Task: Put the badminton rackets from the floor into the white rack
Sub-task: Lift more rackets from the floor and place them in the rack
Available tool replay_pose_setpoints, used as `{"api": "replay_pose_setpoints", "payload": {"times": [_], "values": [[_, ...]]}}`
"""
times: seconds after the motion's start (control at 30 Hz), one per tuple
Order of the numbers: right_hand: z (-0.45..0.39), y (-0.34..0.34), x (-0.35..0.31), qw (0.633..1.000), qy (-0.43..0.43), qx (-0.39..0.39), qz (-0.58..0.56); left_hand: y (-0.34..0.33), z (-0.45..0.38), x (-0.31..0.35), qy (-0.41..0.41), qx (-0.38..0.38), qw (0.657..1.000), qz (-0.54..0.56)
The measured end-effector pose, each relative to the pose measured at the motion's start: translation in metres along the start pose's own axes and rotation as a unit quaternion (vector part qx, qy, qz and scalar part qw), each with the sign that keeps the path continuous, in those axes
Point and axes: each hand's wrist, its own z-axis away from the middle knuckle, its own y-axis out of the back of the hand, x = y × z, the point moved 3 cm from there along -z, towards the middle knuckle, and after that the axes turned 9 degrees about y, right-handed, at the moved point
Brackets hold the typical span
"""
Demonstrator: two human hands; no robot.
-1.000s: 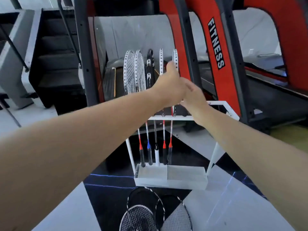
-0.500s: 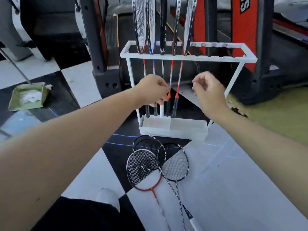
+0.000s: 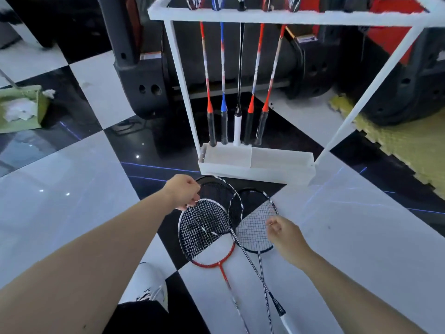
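Three badminton rackets lie overlapped on the checkered floor in front of the white rack (image 3: 255,173). The red-framed racket (image 3: 204,231) lies on the left. A black-and-white racket (image 3: 220,190) lies behind it, and a dark-framed racket (image 3: 255,226) is on the right. My left hand (image 3: 181,194) is down at the red-framed racket's top rim, and its fingertips pinch that rim. Just above the dark-framed racket's right edge, my right hand (image 3: 284,233) hovers with loosely curled fingers and holds nothing. Several rackets stand handle-down in the rack's left half.
A green dustpan (image 3: 21,109) with paper scraps sits at the far left. Black treadmill bases (image 3: 142,85) stand behind the rack. Yellow foam matting (image 3: 409,145) covers the floor on the right. My white shoe (image 3: 149,285) is below the rackets.
Both hands have dropped from the rack to the rackets on the floor, and my view has tilted down. My left hand has reached the red-framed racket's rim.
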Motion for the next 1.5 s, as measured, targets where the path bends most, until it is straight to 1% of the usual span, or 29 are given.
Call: {"api": "replay_pose_setpoints", "payload": {"times": [0.2, 0.3, 0.37, 0.47, 0.57, 0.73, 0.83, 0.97, 1.03, 1.17, 1.23, 1.3, 1.37, 1.5], "values": [[-0.008, -0.074, 0.038, 0.992, -0.055, -0.108, 0.042, -0.018, -0.048, -0.035, 0.036, -0.002, 0.999, -0.024], [-0.013, -0.104, 0.054, 0.985, -0.079, -0.138, 0.066, -0.028, -0.063, -0.049, 0.044, 0.001, 0.999, -0.023], [-0.013, -0.120, 0.063, 0.985, -0.097, -0.131, 0.065, -0.031, -0.070, -0.057, 0.045, 0.008, 0.999, -0.024], [-0.013, -0.134, 0.070, 0.984, -0.097, -0.109, 0.106, -0.031, -0.076, -0.066, 0.059, 0.015, 0.998, 0.006], [-0.012, -0.138, 0.073, 0.988, -0.089, -0.095, 0.082, -0.026, -0.079, -0.073, 0.065, 0.022, 0.997, 0.018], [-0.009, -0.122, 0.074, 0.994, -0.069, -0.068, 0.047, -0.009, -0.079, -0.075, 0.058, 0.075, 0.995, 0.038], [-0.008, -0.114, 0.071, 0.994, -0.062, -0.075, 0.047, -0.001, -0.079, -0.072, 0.063, 0.100, 0.991, 0.059], [-0.005, -0.108, 0.055, 0.994, -0.045, -0.095, 0.035, 0.014, -0.074, -0.063, 0.056, 0.159, 0.982, 0.088], [-0.005, -0.103, 0.045, 0.994, -0.038, -0.102, 0.021, 0.023, -0.071, -0.058, 0.052, 0.176, 0.978, 0.096], [-0.004, -0.090, 0.016, 0.993, -0.014, -0.120, -0.014, 0.045, -0.055, -0.038, 0.031, 0.188, 0.975, 0.114], [-0.003, -0.081, 0.001, 0.992, -0.001, -0.122, -0.028, 0.056, -0.043, -0.026, 0.012, 0.184, 0.973, 0.141], [0.001, -0.072, -0.014, 0.990, 0.013, -0.126, -0.060, 0.067, -0.028, -0.011, -0.033, 0.164, 0.963, 0.210], [0.005, -0.062, -0.028, 0.987, 0.011, -0.123, -0.107, 0.075, -0.011, 0.008, -0.079, 0.122, 0.949, 0.278], [0.018, -0.040, -0.055, 0.975, 0.014, -0.098, -0.199, 0.085, 0.036, 0.050, -0.201, 0.085, 0.931, 0.292]]}}
